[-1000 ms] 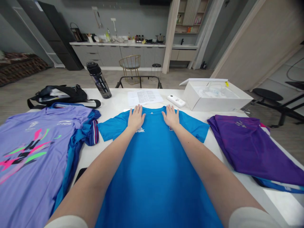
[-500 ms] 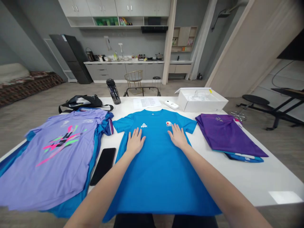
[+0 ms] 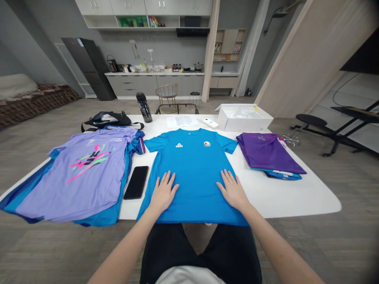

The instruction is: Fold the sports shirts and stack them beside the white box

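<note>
A bright blue T-shirt [image 3: 194, 165] lies spread flat, front up, on the white table [image 3: 296, 195], its hem hanging slightly over the near edge. My left hand [image 3: 162, 192] rests flat on the shirt's lower left part, fingers spread. My right hand [image 3: 233, 191] lies flat on the lower right part, fingers apart too. Neither hand grips anything.
A lilac T-shirt [image 3: 83, 173] tops a pile of blue ones at left. A black phone [image 3: 136, 182] lies between that pile and the blue shirt. A folded purple shirt [image 3: 268, 152] sits right. Behind are a black bag [image 3: 108, 119], bottle [image 3: 144, 107], paper [image 3: 182, 120], remote [image 3: 210, 123], white box [image 3: 244, 118].
Both hands have slid from the shirt's shoulders down to near its hem, staying flat. The view has pulled back from the table, so more of the room shows.
</note>
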Demonstrator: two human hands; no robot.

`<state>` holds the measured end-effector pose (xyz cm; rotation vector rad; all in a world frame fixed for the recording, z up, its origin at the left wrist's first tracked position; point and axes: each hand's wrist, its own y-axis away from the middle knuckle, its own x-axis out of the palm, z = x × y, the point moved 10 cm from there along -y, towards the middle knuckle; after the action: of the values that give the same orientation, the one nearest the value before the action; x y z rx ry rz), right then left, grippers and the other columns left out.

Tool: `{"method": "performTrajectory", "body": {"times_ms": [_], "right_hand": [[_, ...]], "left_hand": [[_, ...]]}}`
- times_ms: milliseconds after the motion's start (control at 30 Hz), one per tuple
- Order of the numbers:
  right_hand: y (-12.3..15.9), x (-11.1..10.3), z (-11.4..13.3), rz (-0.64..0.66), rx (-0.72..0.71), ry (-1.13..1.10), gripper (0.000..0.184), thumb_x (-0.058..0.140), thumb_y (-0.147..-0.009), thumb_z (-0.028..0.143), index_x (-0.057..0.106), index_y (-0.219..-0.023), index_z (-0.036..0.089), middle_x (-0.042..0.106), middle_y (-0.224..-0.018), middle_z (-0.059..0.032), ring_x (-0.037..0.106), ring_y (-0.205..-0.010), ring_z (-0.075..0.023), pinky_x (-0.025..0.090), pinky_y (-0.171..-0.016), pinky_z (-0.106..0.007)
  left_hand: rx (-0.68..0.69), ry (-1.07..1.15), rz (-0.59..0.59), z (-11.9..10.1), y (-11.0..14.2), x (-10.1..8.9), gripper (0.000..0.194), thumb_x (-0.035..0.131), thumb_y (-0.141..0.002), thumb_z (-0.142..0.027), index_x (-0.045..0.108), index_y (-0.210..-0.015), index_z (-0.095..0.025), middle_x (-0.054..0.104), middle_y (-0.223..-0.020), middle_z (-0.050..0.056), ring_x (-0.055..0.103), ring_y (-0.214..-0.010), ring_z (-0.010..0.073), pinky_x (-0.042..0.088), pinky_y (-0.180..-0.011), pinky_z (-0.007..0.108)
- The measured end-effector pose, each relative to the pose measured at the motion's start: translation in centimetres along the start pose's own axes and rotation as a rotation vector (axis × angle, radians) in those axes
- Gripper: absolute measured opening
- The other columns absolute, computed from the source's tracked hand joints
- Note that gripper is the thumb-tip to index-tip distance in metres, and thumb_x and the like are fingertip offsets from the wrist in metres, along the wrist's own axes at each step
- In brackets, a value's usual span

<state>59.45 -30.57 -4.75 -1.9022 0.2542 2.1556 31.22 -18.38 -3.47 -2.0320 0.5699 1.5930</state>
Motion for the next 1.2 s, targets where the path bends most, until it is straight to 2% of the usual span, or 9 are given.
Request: {"method": "performTrajectory", "body": {"times_ms": [167,267,400,533,633,800,900,1033,1200], "right_hand": [[7.6,-0.5,0.6,-0.083,-0.161,-0.030,0.067,0.034,-0.104,0.058,0.026,-0.163,0.028,0.024,-0.167,-0.0031,0.018,-0.156,-0.0295,0.020,-0.124,-0.059],[10.9,0.0,-0.5,-0.109,-0.195,-0.043,0.062,0.039,-0.104,0.052,0.030,-0.161,0.029,0.030,-0.165,-0.0026,0.027,-0.153,-0.0285,0.027,-0.124,-0.055],[12.6,-0.7,-1.8,-0.202,-0.140,-0.066,0.060,0.041,-0.105,0.046,0.037,-0.159,0.023,0.037,-0.162,-0.0069,0.035,-0.150,-0.0297,0.034,-0.122,-0.053],[13.0,-1.3,1.7,-0.199,-0.234,-0.102,0.054,0.040,-0.106,0.039,0.039,-0.158,0.027,0.035,-0.163,-0.0033,0.031,-0.152,-0.0281,0.034,-0.123,-0.054],[13.6,-0.5,4.0,-0.165,-0.282,-0.107,0.055,0.044,-0.104,0.043,0.038,-0.158,0.035,0.039,-0.161,0.0002,0.037,-0.149,-0.0286,0.036,-0.120,-0.056],[16.3,0.2,2.0,-0.279,-0.166,-0.125,0.062,0.052,-0.099,0.048,0.037,-0.158,0.037,0.046,-0.156,-0.0001,0.044,-0.144,-0.0322,0.042,-0.115,-0.055],[17.7,-0.4,0.2,-0.341,-0.098,-0.135,0.066,0.055,-0.096,0.051,0.037,-0.158,0.037,0.054,-0.151,-0.0025,0.050,-0.138,-0.0360,0.042,-0.112,-0.060],[16.8,-2.3,-0.4,-0.369,-0.032,-0.146,0.058,0.058,-0.092,0.057,0.052,-0.147,0.041,0.067,-0.134,-0.0063,0.060,-0.123,-0.0435,0.039,-0.104,-0.072],[10.4,-4.2,3.1,-0.259,-0.173,-0.227,0.048,0.048,-0.100,0.052,0.058,-0.144,0.036,0.055,-0.149,-0.0051,0.051,-0.138,-0.0343,0.047,-0.110,-0.055]], "left_hand": [[0.088,-0.021,-0.052,-2.2,7.5,-0.5,0.059,0.035,-0.104,-0.048,0.028,-0.161,-0.036,0.030,-0.164,0.000,0.027,-0.153,0.0266,0.022,-0.126,0.055],[0.055,-0.035,-0.037,-2.2,10.1,-0.1,0.057,0.035,-0.104,-0.046,0.029,-0.160,-0.037,0.028,-0.164,-0.001,0.027,-0.153,0.0282,0.025,-0.125,0.058],[0.026,-0.020,-0.054,-2.0,10.9,-0.8,0.057,0.038,-0.102,-0.050,0.033,-0.158,-0.038,0.031,-0.163,0.001,0.031,-0.151,0.0304,0.028,-0.123,0.060],[0.061,-0.001,-0.079,-3.3,10.2,-1.7,0.055,0.043,-0.101,-0.049,0.035,-0.156,-0.046,0.031,-0.163,-0.002,0.029,-0.152,0.0313,0.026,-0.124,0.061],[0.079,-0.009,-0.042,-4.1,10.4,-0.9,0.055,0.042,-0.101,-0.049,0.033,-0.155,-0.048,0.033,-0.163,0.000,0.030,-0.151,0.0345,0.028,-0.120,0.067],[0.140,0.020,0.044,-5.0,12.5,0.0,0.063,0.051,-0.097,-0.054,0.027,-0.155,-0.053,0.035,-0.162,-0.001,0.034,-0.148,0.0420,0.027,-0.114,0.077],[0.211,0.072,0.114,-6.2,13.5,-0.5,0.067,0.051,-0.098,-0.054,0.021,-0.157,-0.052,0.035,-0.162,0.000,0.035,-0.148,0.0408,0.022,-0.115,0.079],[0.323,0.179,0.207,-8.2,12.7,-1.7,0.063,0.045,-0.102,-0.050,0.019,-0.159,-0.047,0.030,-0.165,0.001,0.031,-0.151,0.0325,0.023,-0.119,0.074],[0.277,0.269,0.079,-6.0,5.3,-5.0,0.050,0.041,-0.105,-0.042,0.040,-0.155,-0.039,0.031,-0.165,0.002,0.031,-0.152,0.0263,0.024,-0.125,0.058]]}}
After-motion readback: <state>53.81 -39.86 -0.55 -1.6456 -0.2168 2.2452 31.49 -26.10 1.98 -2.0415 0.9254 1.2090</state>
